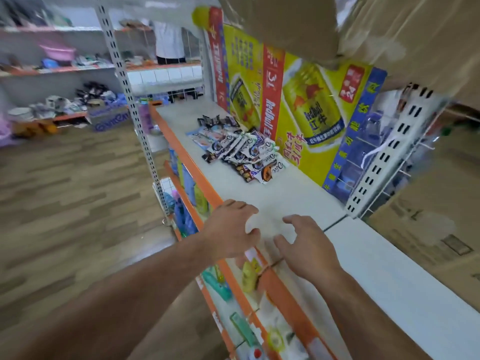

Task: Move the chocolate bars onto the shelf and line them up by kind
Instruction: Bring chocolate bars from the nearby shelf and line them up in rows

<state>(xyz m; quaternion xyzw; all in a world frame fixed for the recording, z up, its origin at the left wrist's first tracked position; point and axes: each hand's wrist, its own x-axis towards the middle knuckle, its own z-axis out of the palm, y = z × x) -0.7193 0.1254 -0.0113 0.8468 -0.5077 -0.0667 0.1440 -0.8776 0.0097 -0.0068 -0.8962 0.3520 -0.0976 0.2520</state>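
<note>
A loose heap of chocolate bars [241, 149] in white, pale blue and dark wrappers lies on the white shelf [293, 193] with an orange front edge, toward its far half. Several dark bars [218, 121] lie just beyond the heap. My left hand [231, 229] and my right hand [306, 242] hover side by side over the near part of the shelf, well short of the heap. The fingers of both are loosely curled and hold nothing.
Yellow Red Bull cartons [298, 110] stand along the back of the shelf right behind the bars. Cardboard boxes [389, 35] hang overhead and at right. Lower shelves [249, 287] hold bottles and small goods. A person [170, 40] stands behind the far rack.
</note>
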